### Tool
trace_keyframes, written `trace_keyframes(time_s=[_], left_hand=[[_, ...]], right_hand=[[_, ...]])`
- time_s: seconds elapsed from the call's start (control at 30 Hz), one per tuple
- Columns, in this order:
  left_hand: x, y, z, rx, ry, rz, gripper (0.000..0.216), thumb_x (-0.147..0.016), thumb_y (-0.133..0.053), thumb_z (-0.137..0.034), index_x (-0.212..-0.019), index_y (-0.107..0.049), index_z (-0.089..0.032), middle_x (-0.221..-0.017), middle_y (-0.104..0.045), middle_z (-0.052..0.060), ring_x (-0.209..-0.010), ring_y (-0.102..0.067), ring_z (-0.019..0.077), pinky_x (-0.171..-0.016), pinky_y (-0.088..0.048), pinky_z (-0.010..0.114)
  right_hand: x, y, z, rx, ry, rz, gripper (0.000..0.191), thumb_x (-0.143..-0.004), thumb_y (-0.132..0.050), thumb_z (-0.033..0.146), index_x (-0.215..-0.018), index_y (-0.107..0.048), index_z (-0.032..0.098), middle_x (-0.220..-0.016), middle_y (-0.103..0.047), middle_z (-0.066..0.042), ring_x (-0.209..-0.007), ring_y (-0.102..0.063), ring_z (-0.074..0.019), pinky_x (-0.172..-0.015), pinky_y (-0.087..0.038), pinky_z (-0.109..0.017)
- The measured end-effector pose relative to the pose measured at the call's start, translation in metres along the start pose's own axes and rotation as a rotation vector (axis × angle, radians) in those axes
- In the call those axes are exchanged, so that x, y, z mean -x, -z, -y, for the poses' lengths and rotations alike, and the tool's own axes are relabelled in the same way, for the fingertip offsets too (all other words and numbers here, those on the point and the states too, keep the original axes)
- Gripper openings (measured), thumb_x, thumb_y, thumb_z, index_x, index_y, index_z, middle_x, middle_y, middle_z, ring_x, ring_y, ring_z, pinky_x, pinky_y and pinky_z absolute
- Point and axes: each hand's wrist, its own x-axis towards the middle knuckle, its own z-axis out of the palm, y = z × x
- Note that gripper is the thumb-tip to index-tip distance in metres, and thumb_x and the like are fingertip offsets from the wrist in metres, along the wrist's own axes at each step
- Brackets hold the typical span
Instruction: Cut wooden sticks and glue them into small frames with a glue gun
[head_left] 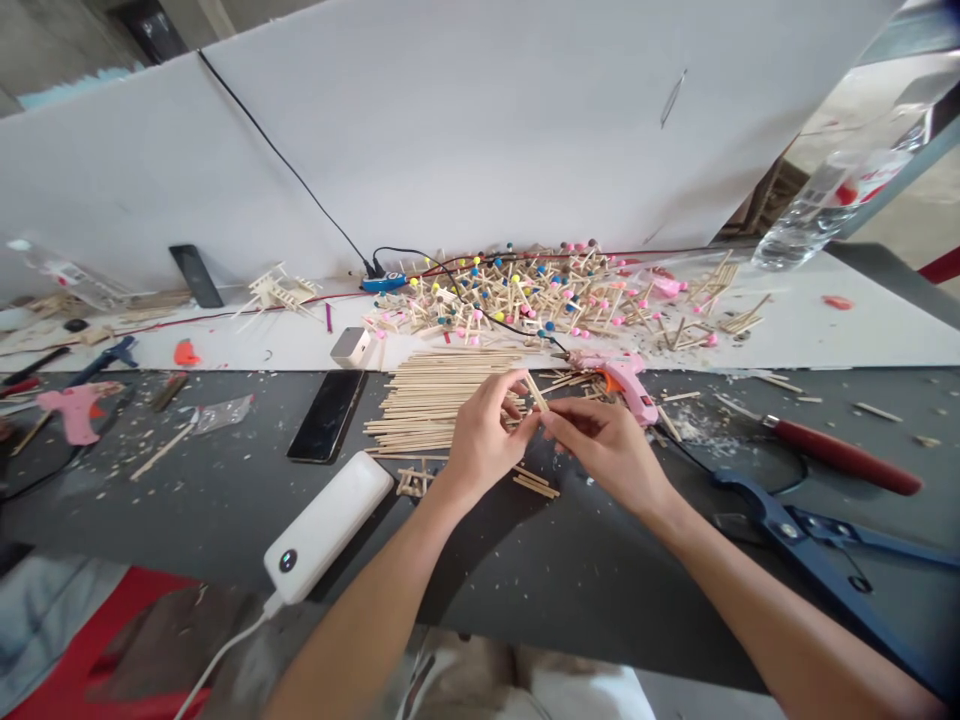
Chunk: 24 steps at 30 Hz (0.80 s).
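Observation:
Short wooden sticks (pixel 535 391) are pinched between the fingers of both hands, above the dark table; how many there are I cannot tell. My left hand (pixel 491 425) holds them from the left, thumb and forefinger closed. From the right, my right hand (pixel 600 440) grips their lower end with its fingertips. Behind my left hand lies a pile of long wooden sticks (pixel 427 395). Several cut sticks (pixel 535 484) rest on the table just below the hands, and a small glued stick frame (pixel 415 481) sits left of my left wrist.
A pink glue gun (pixel 634 390) lies behind my right hand. Right of it are a red-handled knife (pixel 840 455) and a blue cutter (pixel 780 530). On the left are a phone (pixel 326 415) and a white power bank (pixel 328 525). Ball-tipped sticks (pixel 517 290) heap along the white board.

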Motion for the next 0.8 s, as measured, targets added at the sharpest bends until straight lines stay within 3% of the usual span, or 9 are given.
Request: trace_keyframes(time_s=[0.13,0.23,0.33,0.43,0.57,0.8], left_hand=[[-0.001,0.0,-0.005,0.074,0.033,-0.013,0.042,-0.085,-0.07,-0.026,-0.125,-0.055,-0.022,-0.104,-0.064,0.006,-0.066,-0.061,0.0089,-0.055,-0.049,0.02],[-0.002,0.002,-0.012,0.134,0.044,-0.009,0.043,-0.084,-0.073,-0.03,-0.123,-0.057,-0.022,-0.102,-0.061,0.005,-0.064,-0.058,0.0083,-0.054,-0.049,0.02],[-0.003,0.005,-0.018,0.221,0.062,0.039,0.044,-0.083,-0.075,-0.034,-0.121,-0.059,-0.023,-0.107,-0.06,0.006,-0.068,-0.06,0.0093,-0.057,-0.051,0.021],[-0.002,0.006,-0.021,0.29,0.054,0.111,0.04,-0.083,-0.075,-0.032,-0.119,-0.06,-0.024,-0.114,-0.058,0.007,-0.071,-0.063,0.0099,-0.06,-0.054,0.022],[-0.001,0.006,-0.021,0.323,0.078,0.114,0.044,-0.079,-0.079,-0.031,-0.119,-0.063,-0.025,-0.121,-0.053,0.008,-0.074,-0.064,0.0105,-0.062,-0.057,0.024],[0.0,0.003,-0.022,0.453,0.142,0.143,0.043,-0.078,-0.08,-0.032,-0.118,-0.064,-0.026,-0.121,-0.052,0.008,-0.081,-0.064,0.0126,-0.064,-0.056,0.023]], right_hand=[[0.002,0.0,0.006,-0.048,-0.015,0.006,0.035,-0.084,-0.069,0.048,-0.099,-0.074,0.017,-0.076,-0.069,-0.004,-0.063,-0.058,-0.0159,-0.056,-0.045,-0.027],[0.0,0.0,0.004,-0.229,-0.058,-0.014,0.037,-0.085,-0.067,0.05,-0.101,-0.071,0.017,-0.075,-0.066,-0.004,-0.06,-0.057,-0.0142,-0.054,-0.045,-0.026],[-0.003,0.001,-0.001,-0.449,-0.166,-0.031,0.037,-0.085,-0.066,0.05,-0.104,-0.071,0.018,-0.062,-0.055,0.002,-0.05,-0.048,-0.0112,-0.046,-0.038,-0.024],[-0.006,0.002,-0.005,-0.582,-0.248,0.085,0.039,-0.079,-0.071,0.042,-0.111,-0.07,0.019,-0.058,-0.045,0.005,-0.048,-0.037,-0.0089,-0.044,-0.033,-0.023],[-0.006,0.004,-0.003,-0.623,-0.278,0.238,0.036,-0.072,-0.075,0.033,-0.105,-0.072,0.02,-0.066,-0.051,0.003,-0.05,-0.033,-0.0074,-0.046,-0.031,-0.023],[-0.004,0.005,0.001,-0.7,-0.302,0.309,0.02,-0.071,-0.077,0.033,-0.084,-0.071,0.019,-0.059,-0.043,0.005,-0.049,-0.031,-0.0076,-0.048,-0.029,-0.024]])
